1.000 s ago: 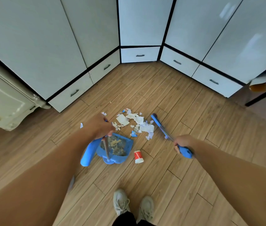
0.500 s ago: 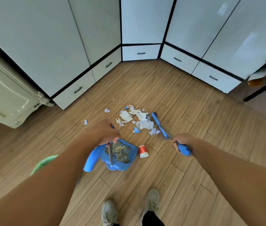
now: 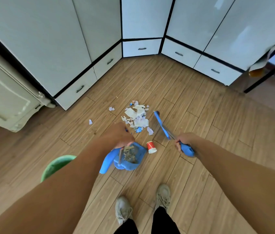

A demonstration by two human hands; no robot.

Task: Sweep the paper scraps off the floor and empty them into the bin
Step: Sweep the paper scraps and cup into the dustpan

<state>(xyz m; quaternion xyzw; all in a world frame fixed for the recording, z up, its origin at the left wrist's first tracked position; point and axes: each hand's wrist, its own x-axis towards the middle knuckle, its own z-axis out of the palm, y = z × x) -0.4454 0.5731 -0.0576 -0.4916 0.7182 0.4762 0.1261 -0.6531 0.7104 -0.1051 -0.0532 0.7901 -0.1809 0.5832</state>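
You're facing glossy white cabinets with black-trimmed doors and drawers [image 3: 141, 48], wrapping a corner above light-brown wood plank flooring [image 3: 217, 125]; daylight reflects off the doors.

White paper scraps [image 3: 137, 118] heaped on floor — dustpan [image 3: 130, 157] (blue) part-filled.

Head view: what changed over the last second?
A green bin has come into view at lower left. The left hand keeps holding the dustpan, the right hand the broom; the scrap pile and red cup stay put.
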